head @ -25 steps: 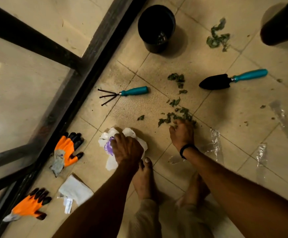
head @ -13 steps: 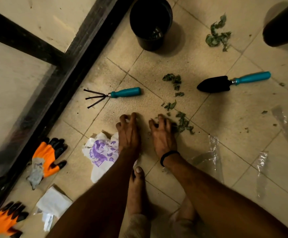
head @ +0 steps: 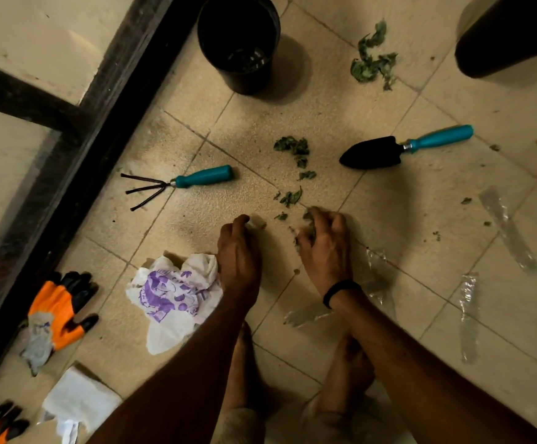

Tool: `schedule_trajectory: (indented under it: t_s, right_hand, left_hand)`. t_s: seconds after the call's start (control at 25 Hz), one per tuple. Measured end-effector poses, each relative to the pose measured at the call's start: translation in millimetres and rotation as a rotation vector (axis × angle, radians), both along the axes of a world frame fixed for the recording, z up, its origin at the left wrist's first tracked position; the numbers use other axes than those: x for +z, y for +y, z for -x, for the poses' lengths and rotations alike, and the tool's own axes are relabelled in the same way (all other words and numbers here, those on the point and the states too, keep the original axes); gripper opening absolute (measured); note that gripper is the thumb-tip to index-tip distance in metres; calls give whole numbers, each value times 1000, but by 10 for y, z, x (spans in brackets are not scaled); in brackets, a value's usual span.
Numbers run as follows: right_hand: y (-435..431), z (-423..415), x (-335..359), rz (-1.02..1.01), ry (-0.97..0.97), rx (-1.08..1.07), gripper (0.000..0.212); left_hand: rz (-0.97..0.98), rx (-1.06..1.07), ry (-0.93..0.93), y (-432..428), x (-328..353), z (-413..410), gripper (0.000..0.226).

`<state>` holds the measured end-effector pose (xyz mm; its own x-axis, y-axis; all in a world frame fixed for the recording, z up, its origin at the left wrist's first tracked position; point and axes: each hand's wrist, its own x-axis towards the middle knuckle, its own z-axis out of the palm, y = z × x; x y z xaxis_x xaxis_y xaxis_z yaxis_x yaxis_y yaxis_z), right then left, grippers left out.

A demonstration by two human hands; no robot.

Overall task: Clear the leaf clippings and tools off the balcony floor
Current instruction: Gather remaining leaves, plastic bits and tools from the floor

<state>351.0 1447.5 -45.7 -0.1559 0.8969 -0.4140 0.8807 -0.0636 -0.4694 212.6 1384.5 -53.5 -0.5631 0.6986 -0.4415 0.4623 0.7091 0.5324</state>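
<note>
Beneath you: floor (head: 398, 216) of beige speckled tiles, grout lines running diagonally, surface dusty and stained. At your left: dark worn frame (head: 100, 123), slanting from near to far, with pale panels (head: 20, 30) beyond it. Light: dim, warm, soft-shadowed.

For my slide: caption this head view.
Right hand grips green leaf clippings on tiled floor, teal-handled black trowel untouched beyond.

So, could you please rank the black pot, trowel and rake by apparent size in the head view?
Black pot, though cut off at the top edge
trowel
rake, nearly as long as the trowel but far thinner
</note>
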Motion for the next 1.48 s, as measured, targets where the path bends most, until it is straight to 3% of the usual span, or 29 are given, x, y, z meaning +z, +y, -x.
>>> schedule_trajectory:
  t_s: [0.12, 0.28, 0.36, 0.56, 0.88, 1.0, 1.08, 1.2, 1.28, 1.48]
  right_hand:
    - [68, -110, -83, 167, -200, 174, 64]
    - [56, -132, -168, 89, -214, 243, 50]
    - [27, -163, -162, 71, -186, 187, 53]
    - [-53, -210, -117, 30, -295, 179, 84]
    - [-256, -193, -241, -107, -336, 346, 67]
    - [-280, -248, -236, -129, -284, 360, 71]
    - [-286, -260, -230, -127, -276, 354, 69]
    - [-283, -249, -231, -120, -257, 321, 65]
    - [-297, -258, -240, -105, -216, 286, 65]
    - [-320, -217, -224, -108, -223, 262, 66]
  left_hand:
    - [-31, -65, -3, 230, 12, -109, 42]
    - [2, -360, 0, 590, -9, -181, 46]
    - [41, -493, 42, 676, -56, -182, 42]
    - [-14, -610, 85, 689, -161, -181, 20]
    - [-129, -240, 113, 1120, -164, -187, 16]
    - [-95, -284, 124, 1356, -209, -145, 29]
    - [-90, -287, 37, 1453, -193, -142, 47]
    - [1, -485, 77, 1542, -213, -121, 83]
    - [62, -585, 111, 1588, -247, -85, 91]
    - [-112, -643, 224, 1363, -288, -204, 45]
